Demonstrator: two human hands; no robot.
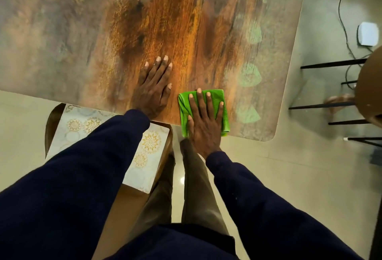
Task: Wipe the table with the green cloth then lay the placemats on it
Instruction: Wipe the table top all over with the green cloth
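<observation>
A folded green cloth point(219, 102) lies at the near right edge of the glossy wood-grain table point(82, 32). My right hand point(204, 119) presses flat on the cloth with straight, spread fingers. Just left of it, my left hand point(154, 88) rests palm down on the bare tabletop, fingers straight. White placemats with gold flower prints point(148, 146) lie stacked on a chair seat below the table's near edge, partly hidden by my left sleeve.
A wooden chair point(52, 123) under the placemats stands tucked at the near side. Another chair with black rungs point(351, 102) is at the right. A white device point(368, 33) and cables lie on the pale floor beyond the table's right edge.
</observation>
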